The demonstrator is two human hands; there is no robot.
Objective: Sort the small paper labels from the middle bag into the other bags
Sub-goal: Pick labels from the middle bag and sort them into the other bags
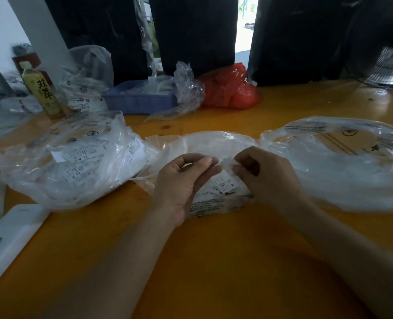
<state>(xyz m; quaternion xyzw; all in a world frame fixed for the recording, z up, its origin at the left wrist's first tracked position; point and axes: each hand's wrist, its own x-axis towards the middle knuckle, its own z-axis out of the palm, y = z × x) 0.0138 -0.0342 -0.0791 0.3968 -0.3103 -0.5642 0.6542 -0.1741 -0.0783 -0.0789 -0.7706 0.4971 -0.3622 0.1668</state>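
Three clear plastic bags lie on the orange table. The middle bag (214,143) holds small white paper labels (225,184). Both hands hover over its mouth. My left hand (181,180) is curled, thumb and fingertips nearly touching at a blurred white scrap; I cannot tell whether it grips it. My right hand (266,176) pinches a small white label (225,163) between thumb and fingers. The left bag (71,166) is full of printed labels. The right bag (342,162) lies open and looks nearly empty.
At the back stand a blue tray (138,100) of labels, a red plastic bag (232,88), crumpled clear bags (188,88) and a green tea bottle (42,90). A white flat device (9,240) lies at the front left edge. A black fan (384,67) sits far right.
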